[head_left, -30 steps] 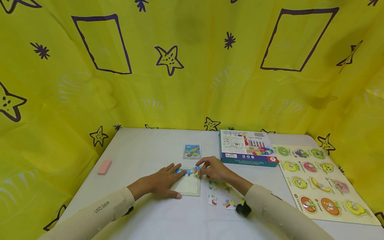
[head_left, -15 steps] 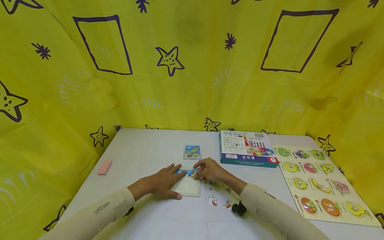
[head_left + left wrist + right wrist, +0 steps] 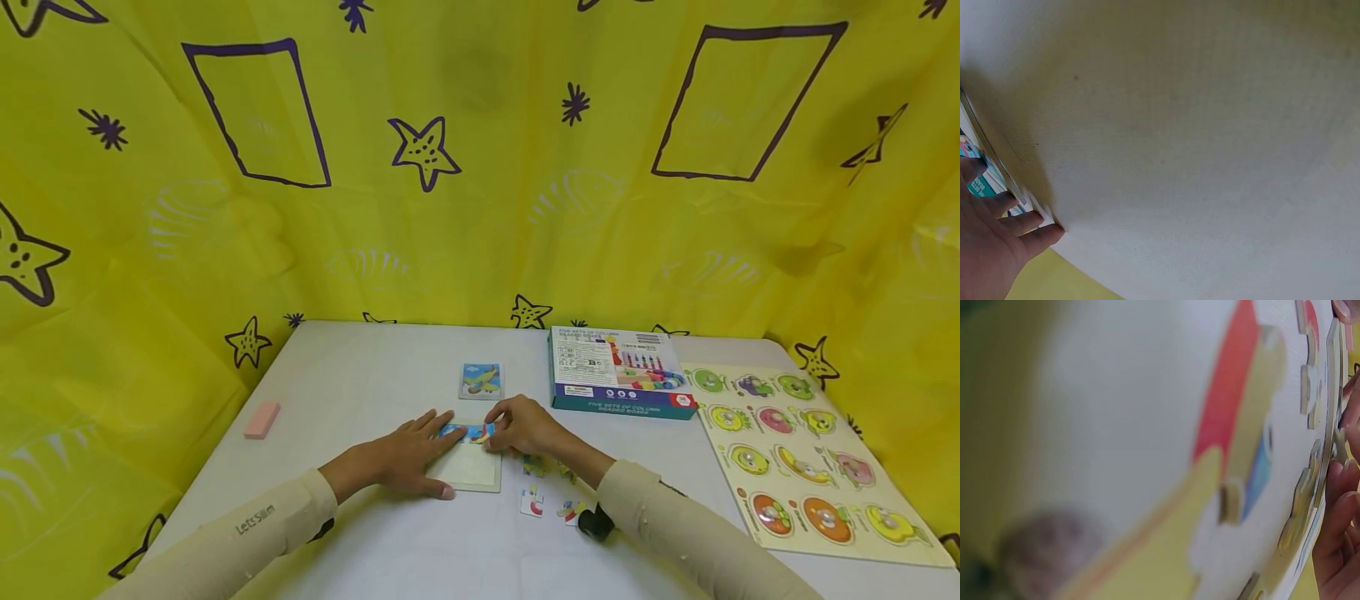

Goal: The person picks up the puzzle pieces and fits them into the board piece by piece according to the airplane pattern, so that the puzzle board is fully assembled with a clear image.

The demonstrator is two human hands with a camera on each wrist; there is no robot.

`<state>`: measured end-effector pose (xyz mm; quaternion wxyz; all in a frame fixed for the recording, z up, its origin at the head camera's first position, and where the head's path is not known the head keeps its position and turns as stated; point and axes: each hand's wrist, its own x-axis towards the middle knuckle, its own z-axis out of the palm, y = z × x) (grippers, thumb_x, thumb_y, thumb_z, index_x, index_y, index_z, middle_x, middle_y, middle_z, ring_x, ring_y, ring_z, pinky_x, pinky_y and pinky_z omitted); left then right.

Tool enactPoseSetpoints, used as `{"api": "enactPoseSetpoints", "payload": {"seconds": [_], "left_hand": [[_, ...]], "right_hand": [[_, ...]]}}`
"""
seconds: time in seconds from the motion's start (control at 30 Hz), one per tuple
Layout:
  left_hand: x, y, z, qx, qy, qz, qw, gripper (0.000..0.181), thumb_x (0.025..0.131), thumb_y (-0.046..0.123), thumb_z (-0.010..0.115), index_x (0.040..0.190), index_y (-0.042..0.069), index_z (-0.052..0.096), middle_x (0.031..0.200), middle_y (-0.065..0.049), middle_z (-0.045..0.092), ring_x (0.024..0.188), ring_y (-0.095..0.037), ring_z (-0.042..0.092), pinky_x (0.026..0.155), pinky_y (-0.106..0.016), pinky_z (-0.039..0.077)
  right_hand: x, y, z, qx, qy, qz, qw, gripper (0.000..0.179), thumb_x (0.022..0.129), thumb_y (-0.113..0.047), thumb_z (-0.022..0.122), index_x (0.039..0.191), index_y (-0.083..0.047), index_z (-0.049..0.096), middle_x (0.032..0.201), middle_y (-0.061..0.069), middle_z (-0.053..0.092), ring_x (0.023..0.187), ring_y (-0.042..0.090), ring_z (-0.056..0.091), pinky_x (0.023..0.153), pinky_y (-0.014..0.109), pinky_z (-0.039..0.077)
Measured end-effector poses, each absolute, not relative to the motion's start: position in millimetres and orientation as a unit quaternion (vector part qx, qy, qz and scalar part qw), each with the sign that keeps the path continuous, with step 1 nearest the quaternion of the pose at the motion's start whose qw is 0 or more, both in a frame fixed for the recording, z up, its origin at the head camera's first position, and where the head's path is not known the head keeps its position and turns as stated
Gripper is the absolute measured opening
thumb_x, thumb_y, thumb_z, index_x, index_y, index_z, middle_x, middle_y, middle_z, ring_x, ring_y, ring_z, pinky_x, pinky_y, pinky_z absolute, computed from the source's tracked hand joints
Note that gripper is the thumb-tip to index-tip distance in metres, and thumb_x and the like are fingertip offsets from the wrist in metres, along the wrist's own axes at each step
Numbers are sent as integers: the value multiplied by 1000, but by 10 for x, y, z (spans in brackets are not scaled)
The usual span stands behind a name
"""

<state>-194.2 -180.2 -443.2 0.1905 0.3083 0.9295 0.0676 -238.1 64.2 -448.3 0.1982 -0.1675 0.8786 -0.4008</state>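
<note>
A small puzzle tray (image 3: 472,477) lies on the white table, with a strip of blue puzzle pieces (image 3: 472,433) along its far side. My left hand (image 3: 408,457) rests spread over the tray's left side, fingertips on that strip. In the left wrist view the fingers of my left hand (image 3: 997,237) lie straight along the tray's edge. My right hand (image 3: 522,425) pinches a puzzle piece (image 3: 483,435) with red and yellow on it at the tray's far right corner. Loose puzzle pieces (image 3: 532,502) lie just right of the tray, some partly hidden under the right forearm.
A picture card (image 3: 482,381) of a yellow plane lies beyond the tray. At the back right sits a bead-set box (image 3: 622,371), beside a fruit and vegetable peg board (image 3: 813,458). A pink block (image 3: 262,419) lies far left. Yellow curtain (image 3: 480,233) surrounds the table.
My right hand has shifted slightly left, and its puzzle piece now sits in line with the strip on the tray. My left hand has stayed in place.
</note>
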Motion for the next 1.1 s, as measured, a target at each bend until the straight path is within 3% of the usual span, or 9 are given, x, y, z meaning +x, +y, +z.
{"api": "enactPoseSetpoints", "payload": {"seconds": [0.7,1.1], "left_hand": [[-1963,-1798,-4455,316,928,60,188,96,89,71,57,162,20,22,169,-13,14,154,-42,13,120,-60,24],[-1966,-1773,-4422,302,931,60,196,96,87,70,60,161,21,24,168,-13,15,154,-42,15,120,-60,24]], "right_hand": [[-2366,619,-4458,-173,910,-338,168,29,78,-19,87,103,-11,74,73,-2,62,66,14,56,60,25,45],[-2368,698,-4440,-191,892,-368,177,36,80,-21,86,110,-8,71,85,-1,64,71,14,59,62,26,49]]}}
